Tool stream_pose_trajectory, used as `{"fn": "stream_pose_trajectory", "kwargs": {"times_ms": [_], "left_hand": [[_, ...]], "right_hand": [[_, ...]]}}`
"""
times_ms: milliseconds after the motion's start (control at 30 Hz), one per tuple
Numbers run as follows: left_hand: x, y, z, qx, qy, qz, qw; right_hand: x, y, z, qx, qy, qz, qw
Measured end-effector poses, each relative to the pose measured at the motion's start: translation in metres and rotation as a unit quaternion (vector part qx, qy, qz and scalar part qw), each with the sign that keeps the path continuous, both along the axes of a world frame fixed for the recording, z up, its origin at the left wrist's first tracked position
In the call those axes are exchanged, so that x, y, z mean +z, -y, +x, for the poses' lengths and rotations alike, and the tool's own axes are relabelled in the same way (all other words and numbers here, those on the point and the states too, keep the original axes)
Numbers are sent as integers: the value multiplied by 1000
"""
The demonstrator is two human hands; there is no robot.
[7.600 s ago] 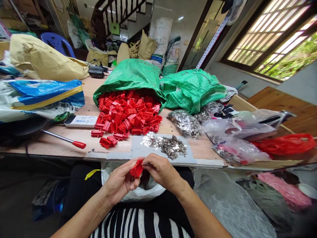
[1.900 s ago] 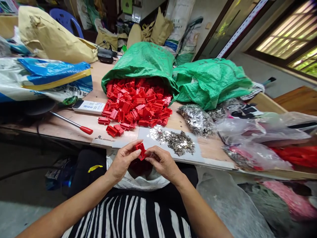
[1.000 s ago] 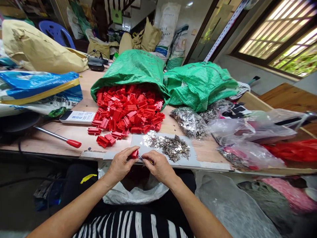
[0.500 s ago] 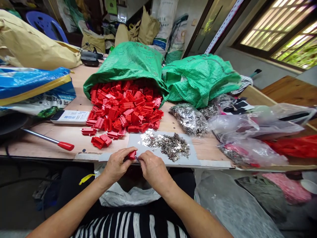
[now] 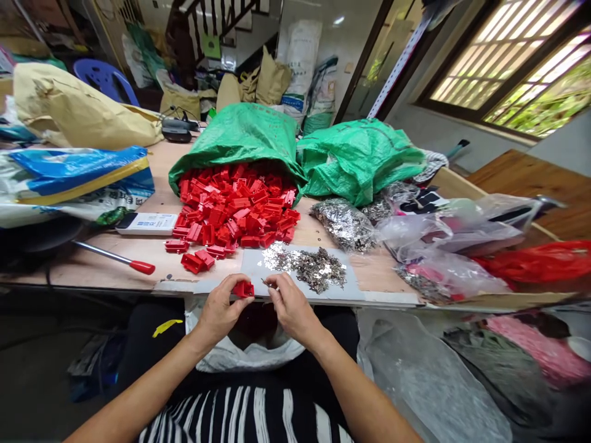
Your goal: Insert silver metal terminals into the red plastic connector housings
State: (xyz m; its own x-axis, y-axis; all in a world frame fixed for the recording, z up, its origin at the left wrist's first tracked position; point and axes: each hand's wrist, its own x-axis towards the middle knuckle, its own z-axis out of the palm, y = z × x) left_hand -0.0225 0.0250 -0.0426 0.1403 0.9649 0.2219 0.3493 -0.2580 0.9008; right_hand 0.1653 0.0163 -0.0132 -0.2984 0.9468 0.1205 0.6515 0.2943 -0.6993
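My left hand (image 5: 220,309) pinches a small red plastic part (image 5: 242,288) at the table's near edge. My right hand (image 5: 289,306) is closed on a tiny metal clip (image 5: 266,283), held a little to the right of the red part. Just beyond my hands lies a heap of small metal clips (image 5: 310,268) on a grey card (image 5: 257,267). A big pile of red plastic parts (image 5: 235,207) spills from a green sack (image 5: 240,136) further back. A white plastic bag (image 5: 226,355) hangs open at my lap under my hands.
A red-handled tool (image 5: 115,259) and a white remote (image 5: 146,224) lie at the left. A second green sack (image 5: 360,159), clear bags of metal pieces (image 5: 344,225) and a red bag (image 5: 538,261) crowd the right. A blue and white sack (image 5: 69,184) sits far left.
My hands have stayed at the table edge with the red part. Half a second ago my right fingers touched the part; now they sit slightly apart from it, holding a metal clip.
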Motion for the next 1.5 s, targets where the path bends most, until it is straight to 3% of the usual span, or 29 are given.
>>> {"fn": "stream_pose_trajectory", "kwargs": {"times_ms": [67, 133, 233, 300, 400, 533, 733, 800, 867, 967, 1033, 1100, 1233, 1300, 1400, 1500], "left_hand": [[6, 6, -1, 15, 77, -53, 995], [14, 10, -1, 13, 200, -131, 971], [25, 17, 0, -33, 402, -264, 876], [29, 21, 1, -59, 489, -328, 806], [30, 26, 3, -54, 548, -369, 749], [30, 29, 4, -31, 577, -388, 718], [31, 30, 8, -67, 563, -382, 730], [26, 31, 8, -75, 530, -380, 754], [19, 31, 7, -70, 450, -358, 815], [7, 34, 1, -70, 231, -244, 939], [4, 38, -5, -109, 89, -156, 978], [4, 45, -13, -186, 1, -127, 974], [11, 58, -29, -345, -126, -150, 918], [15, 62, -38, -369, -147, -157, 904], [21, 66, -51, -382, -145, -174, 896], [20, 71, -62, -375, -144, -193, 895]], "right_hand": [[3, 5, 2, 25, -41, -41, 998], [7, 9, 2, 66, -58, -92, 992], [12, 14, -3, 102, -62, -114, 986], [15, 17, -7, 101, -63, -103, 988], [20, 19, -10, 96, -56, -84, 990], [22, 20, -12, 82, -39, -50, 995], [8, 16, -14, 23, -135, -48, 989], [3, 14, -13, 8, -184, -67, 981], [1, 12, -10, 3, -205, -79, 976], [0, 10, -3, -3, -195, -88, 977], [0, 10, 1, -5, -177, -93, 980], [1, 10, 5, -4, -162, -102, 981], [4, 16, 15, 38, -127, -161, 978], [6, 24, 23, 106, -88, -226, 964], [2, 42, 36, 214, -9, -327, 920], [-6, 61, 44, 236, 43, -363, 900]]}}
